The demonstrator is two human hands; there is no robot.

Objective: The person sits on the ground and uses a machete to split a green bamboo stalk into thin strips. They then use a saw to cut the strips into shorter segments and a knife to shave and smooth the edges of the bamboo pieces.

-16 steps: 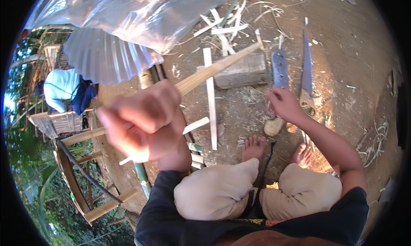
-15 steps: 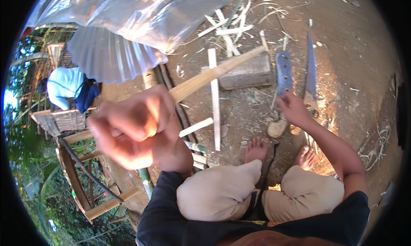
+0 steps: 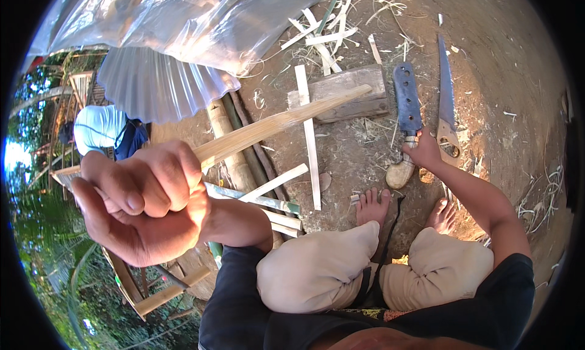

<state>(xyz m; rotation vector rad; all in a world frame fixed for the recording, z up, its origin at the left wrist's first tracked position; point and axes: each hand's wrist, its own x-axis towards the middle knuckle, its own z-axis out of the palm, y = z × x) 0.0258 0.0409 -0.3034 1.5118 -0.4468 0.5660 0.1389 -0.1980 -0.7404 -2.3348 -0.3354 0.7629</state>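
Green foliage (image 3: 55, 246) fills the left side of this outdoor yard, and beyond it a person in a pale blue shirt (image 3: 97, 127) bends over. Clear plastic sheeting (image 3: 183, 21) spreads across the upper left, above a corrugated translucent sheet (image 3: 161, 88). Nearer, the left hand (image 3: 146, 204) is raised, its fingers curled into a fist around one end of a bamboo strip (image 3: 262, 130). That strip slants up to the right, its free end in front of a wooden block (image 3: 365, 76); I can't tell whether the two touch. Bamboo poles (image 3: 241, 161) lie on the dirt behind it, and a long pale slat (image 3: 308, 137) crosses the block's left end. Two bare feet (image 3: 373, 205) rest on the earth below. Right of the block is a knife (image 3: 407, 97) with a dark, holed blade pointing away. The right hand (image 3: 426, 152) closes around its handle, next to the blade. Just beside it lies a saw (image 3: 446, 88) with a wooden handle, and pale shavings (image 3: 542, 194) are scattered at far right.
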